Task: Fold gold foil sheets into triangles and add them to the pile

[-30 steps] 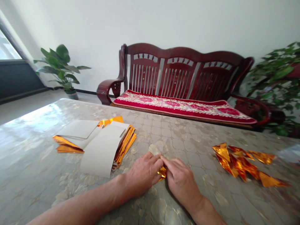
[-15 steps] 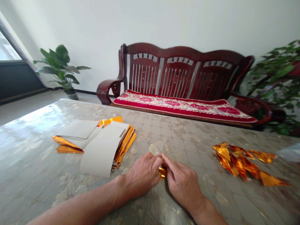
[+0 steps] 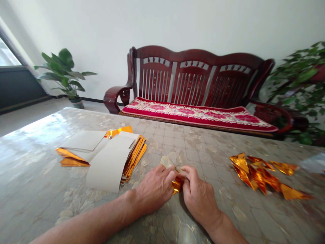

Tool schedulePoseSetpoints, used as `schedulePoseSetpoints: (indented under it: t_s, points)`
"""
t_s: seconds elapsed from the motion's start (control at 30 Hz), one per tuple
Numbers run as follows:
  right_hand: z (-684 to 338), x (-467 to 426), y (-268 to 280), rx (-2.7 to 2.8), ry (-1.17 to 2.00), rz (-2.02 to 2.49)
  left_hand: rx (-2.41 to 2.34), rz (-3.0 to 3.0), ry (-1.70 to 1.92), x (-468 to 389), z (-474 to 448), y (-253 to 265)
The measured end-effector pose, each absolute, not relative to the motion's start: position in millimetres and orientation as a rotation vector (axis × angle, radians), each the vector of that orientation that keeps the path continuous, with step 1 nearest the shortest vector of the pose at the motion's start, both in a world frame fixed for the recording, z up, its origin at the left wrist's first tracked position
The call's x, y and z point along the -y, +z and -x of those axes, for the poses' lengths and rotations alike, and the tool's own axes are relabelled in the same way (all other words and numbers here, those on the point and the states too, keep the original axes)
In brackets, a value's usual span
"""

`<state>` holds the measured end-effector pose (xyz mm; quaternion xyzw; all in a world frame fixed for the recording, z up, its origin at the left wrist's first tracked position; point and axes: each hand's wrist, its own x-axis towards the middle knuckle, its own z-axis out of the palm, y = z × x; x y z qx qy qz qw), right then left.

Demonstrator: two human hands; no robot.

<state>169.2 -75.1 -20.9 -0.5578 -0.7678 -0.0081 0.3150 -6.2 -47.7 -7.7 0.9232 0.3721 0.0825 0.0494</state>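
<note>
Between my two hands, low over the near middle of the table, is a small folded piece of gold foil paper (image 3: 177, 185). My left hand (image 3: 157, 186) is closed on its left side, the thumb and fingers covering much of it. From the other side, my right hand (image 3: 200, 195) pinches its upper right edge with thumb and bent forefinger. To the left lies a stack of gold foil paper sheets (image 3: 109, 166), pale backs up, gold edges fanned out. Several folded gold foil pieces (image 3: 264, 174) lie in a loose pile at the right.
The table (image 3: 203, 152) has a glossy patterned cover. A clear plastic item (image 3: 313, 162) sits at its right edge. Behind stands a dark wooden bench (image 3: 193, 78) with a red floral cushion (image 3: 198, 114). Potted plants (image 3: 64, 74) flank it on both sides.
My right hand has shifted slightly right, its fingers lifting a little from my left hand. More of the gold foil now shows between them. My left hand stays nearly in place.
</note>
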Motion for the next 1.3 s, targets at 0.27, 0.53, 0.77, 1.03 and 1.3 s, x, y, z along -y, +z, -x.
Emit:
schedulePoseSetpoints:
  t_s: [0.27, 0.53, 0.77, 1.03, 1.3]
  points:
    - [-169.2, 73.5, -25.2, 2.011, -0.072, 1.505, -1.098, -2.870, 0.218, 46.7, 5.5, -11.2]
    - [-175.2, 65.0, -21.6, 2.054, -0.012, 1.528, -1.100, -2.894, 0.199, 47.7, 5.1, -10.2]
    - [-178.3, 60.9, -23.7, 2.154, 0.039, 1.453, -1.135, -2.912, 0.198, 48.0, 4.8, -10.7]
    - [-175.7, 61.1, -24.1, 2.227, -0.012, 1.450, -1.152, -2.906, 0.216, 47.0, 4.3, -12.1]
    - [-173.7, 60.3, -24.1, 2.279, -0.051, 1.470, -1.145, -2.894, 0.222, 46.4, 3.7, -13.4]
